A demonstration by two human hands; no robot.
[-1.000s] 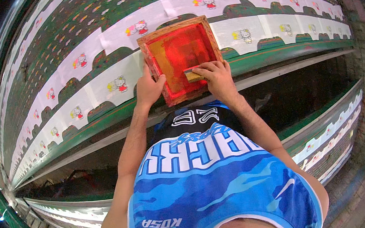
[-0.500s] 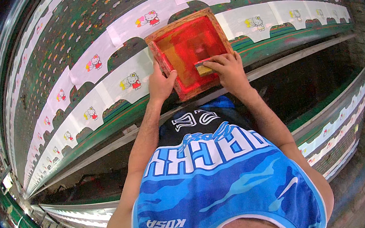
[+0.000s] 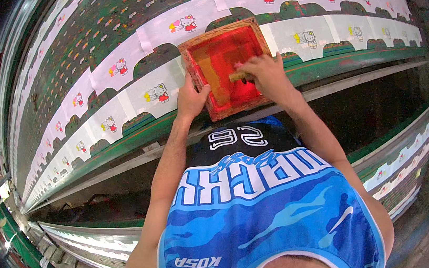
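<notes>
A wooden screen-printing frame (image 3: pixel 217 32) lies tilted over the near row of white printed pieces, red ink smeared across its mesh. Along its left side, my left hand (image 3: pixel 191 99) is closed on the wooden rim, thumb on the near inner edge. Inside the frame, toward its right side, my right hand (image 3: pixel 270 77) pinches a small squeegee (image 3: pixel 237 76) with a yellowish-brown handle. Fingers cover part of that squeegee, and its blade edge is hard to make out. Beneath the frame, the cloth is hidden.
White pieces with cartoon cat prints (image 3: pixel 157 93) run in rows along a long green table (image 3: pixel 333 64). Pieces to the right (image 3: pixel 356 33) show yellow without red. Behind a dark gap stands another table with pieces (image 3: pixel 403 165).
My right hand and the squeegee have lifted slightly and turned within the frame. My left hand keeps its hold on the rim. The whole view has shifted a little.
</notes>
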